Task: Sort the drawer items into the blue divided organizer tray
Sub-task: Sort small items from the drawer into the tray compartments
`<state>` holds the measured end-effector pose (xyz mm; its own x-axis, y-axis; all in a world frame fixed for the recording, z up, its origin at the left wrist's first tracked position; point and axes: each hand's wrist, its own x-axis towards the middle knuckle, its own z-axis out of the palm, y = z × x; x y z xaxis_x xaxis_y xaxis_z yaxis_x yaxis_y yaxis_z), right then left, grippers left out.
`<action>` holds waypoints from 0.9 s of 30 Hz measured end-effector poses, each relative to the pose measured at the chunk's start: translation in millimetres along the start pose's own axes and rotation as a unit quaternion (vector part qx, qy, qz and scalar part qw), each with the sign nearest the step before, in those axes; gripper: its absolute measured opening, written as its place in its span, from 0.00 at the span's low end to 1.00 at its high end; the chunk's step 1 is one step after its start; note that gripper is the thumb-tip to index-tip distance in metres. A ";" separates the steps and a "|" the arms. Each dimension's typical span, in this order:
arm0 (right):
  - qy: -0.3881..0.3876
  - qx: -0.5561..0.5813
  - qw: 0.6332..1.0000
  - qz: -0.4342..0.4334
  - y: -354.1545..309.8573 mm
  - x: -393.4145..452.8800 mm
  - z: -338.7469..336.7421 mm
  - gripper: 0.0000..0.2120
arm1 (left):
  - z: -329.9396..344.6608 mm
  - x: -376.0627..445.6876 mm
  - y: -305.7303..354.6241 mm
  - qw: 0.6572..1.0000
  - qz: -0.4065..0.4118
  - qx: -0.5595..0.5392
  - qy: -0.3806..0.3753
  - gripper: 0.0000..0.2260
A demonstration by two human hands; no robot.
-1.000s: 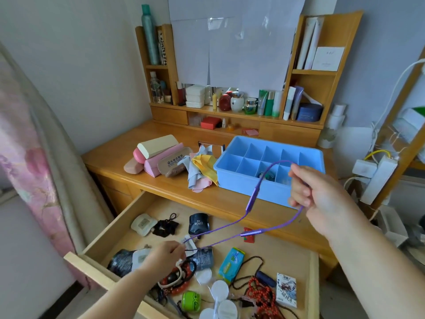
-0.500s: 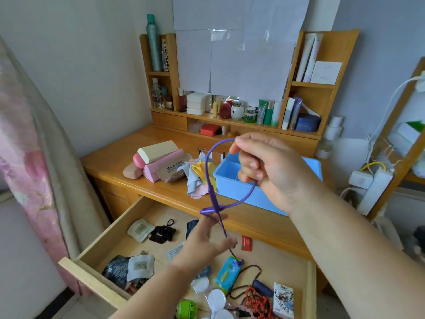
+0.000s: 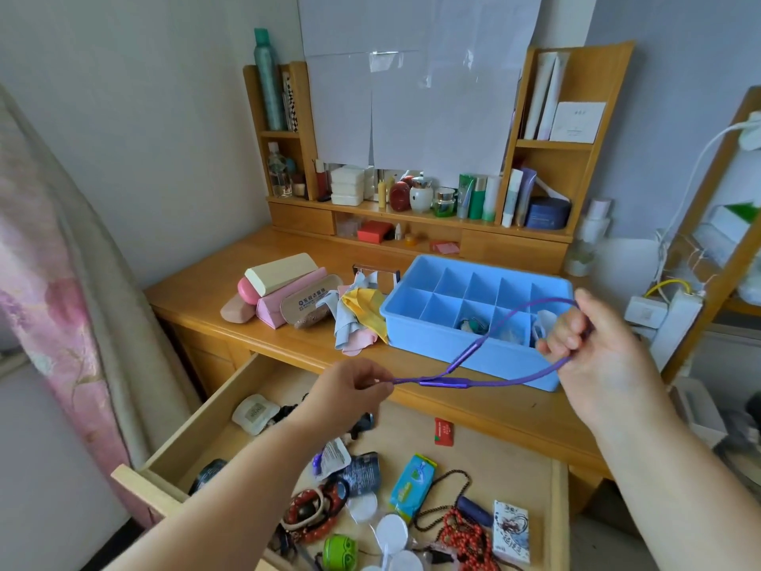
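A thin purple cord [image 3: 442, 382] is stretched in a long loop between my two hands, above the desk's front edge. My left hand [image 3: 350, 391] pinches its ends over the open drawer [image 3: 197, 443]. My right hand [image 3: 593, 348] grips the loop's far bend just in front of the right end of the blue divided organizer tray [image 3: 416, 327]. The tray sits on the desk, and a few small items lie in its front right compartments. The drawer holds several small things: red beads [image 3: 463, 533], a green packet [image 3: 412, 482], a green round item [image 3: 339, 552].
Left of the tray lie crumpled cloths [image 3: 358, 319] and pink and cream cases [image 3: 280, 290]. A shelf unit [image 3: 412, 208] with bottles and jars stands at the back of the desk. A small red card [image 3: 444, 431] lies in the drawer. White power strips [image 3: 663, 319] sit at the right.
My hands have moved apart: the right hand swung from the middle to the right end of the tray and the left pulled the ends leftward, stretching the cord into a long flat loop.
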<state>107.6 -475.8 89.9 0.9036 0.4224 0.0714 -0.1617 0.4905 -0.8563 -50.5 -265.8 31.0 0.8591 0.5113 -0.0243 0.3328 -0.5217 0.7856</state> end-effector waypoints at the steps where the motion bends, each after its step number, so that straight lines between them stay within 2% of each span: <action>1: 0.015 0.011 1.000 0.010 2.3 -0.3 -6.4 0.24 | -6.4 0.2 3.0 0.998 0.004 0.058 -0.010 0.02; 3: 0.029 -0.008 0.999 0.023 10.3 -1.9 -21.5 0.26 | -19.0 -0.2 8.7 0.988 0.013 0.149 -0.024 0.03; 5: 0.034 -0.061 0.996 0.049 24.3 -6.3 -36.4 0.22 | -29.1 -2.1 17.6 0.988 0.018 0.148 -0.031 0.05; 7: 0.046 -0.137 0.984 0.104 42.8 -12.2 -46.8 0.12 | -35.9 -5.9 29.5 0.997 0.014 0.043 -0.057 0.07; 9: 0.069 -0.183 0.965 0.175 62.1 -20.9 -52.2 0.16 | -40.0 -11.9 43.0 0.993 0.022 -0.079 -0.086 0.09; 14: 0.134 -0.097 0.929 0.331 97.5 -48.8 -48.4 0.19 | -40.7 -22.0 66.2 0.961 0.080 -0.239 -0.117 0.15; 17: 0.087 -0.109 0.903 0.406 110.4 -60.7 -39.8 0.16 | -40.0 -27.9 79.9 0.938 0.103 -0.298 -0.142 0.15; 19: 0.038 -0.212 0.908 0.359 115.5 -65.8 -33.3 0.13 | -39.0 -31.8 86.9 0.931 0.107 -0.315 -0.152 0.13; 21: 0.012 -0.286 0.935 0.207 109.4 -67.0 -23.5 0.13 | -37.8 -34.6 92.1 0.933 0.106 -0.308 -0.151 0.13; 23: -0.059 -0.286 0.954 0.066 85.9 -72.0 -3.9 0.17 | -36.7 -36.5 96.1 0.951 0.100 -0.260 -0.135 0.11; 25: -0.152 -0.280 0.948 -0.013 66.6 -72.8 15.5 0.22 | -35.1 -37.4 98.1 0.966 0.098 -0.203 -0.123 0.10; 27: -0.217 -0.335 0.915 -0.055 61.4 -69.5 29.4 0.24 | -34.4 -37.8 98.2 0.970 0.098 -0.187 -0.122 0.09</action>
<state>23.2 -452.6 47.4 0.6336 0.7326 0.2486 0.3318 0.0329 -0.9428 -63.6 -312.9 130.3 0.9734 0.2259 0.0381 0.0287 -0.2853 0.9580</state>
